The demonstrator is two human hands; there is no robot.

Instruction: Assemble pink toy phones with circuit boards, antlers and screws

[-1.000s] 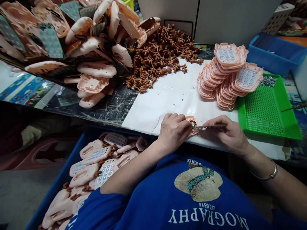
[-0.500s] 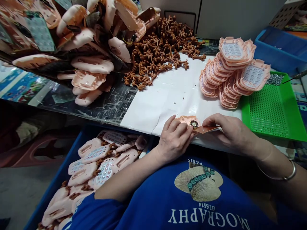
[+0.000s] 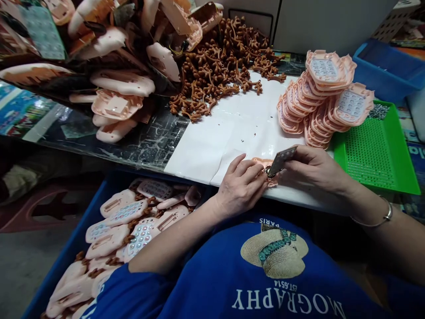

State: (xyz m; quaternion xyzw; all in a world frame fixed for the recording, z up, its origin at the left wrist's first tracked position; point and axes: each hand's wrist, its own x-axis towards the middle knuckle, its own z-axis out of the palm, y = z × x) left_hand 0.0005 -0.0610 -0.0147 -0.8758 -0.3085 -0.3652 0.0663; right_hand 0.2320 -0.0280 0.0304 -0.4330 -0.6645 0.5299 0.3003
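At the front edge of the white sheet, a pink plastic shell [image 3: 272, 180] lies partly under my hands. My left hand [image 3: 242, 184] is closed over its left side, fingertips by a small round speaker [image 3: 266, 170]. Between the thumb and fingers of my right hand [image 3: 315, 170] is a circuit board [image 3: 281, 160], tilted up steeply above the shell with its dotted face showing. The board's lower corner is close to the speaker; I cannot tell whether they touch. Much of the shell is hidden by my fingers.
Stacked pink shells with keypads [image 3: 323, 97] stand at the right, beside a green tray [image 3: 375, 155] holding small metal screws. Brown bone-shaped plastic parts [image 3: 212, 75] are heaped at the back. Pink housings [image 3: 116, 104] pile up at left. Below, a blue bin [image 3: 76, 221] holds assembled toy phones.
My right hand has lifted and turned the circuit board from nearly flat to steeply upright, so its other face shows. My left hand stays on the shell. The view has shifted slightly.
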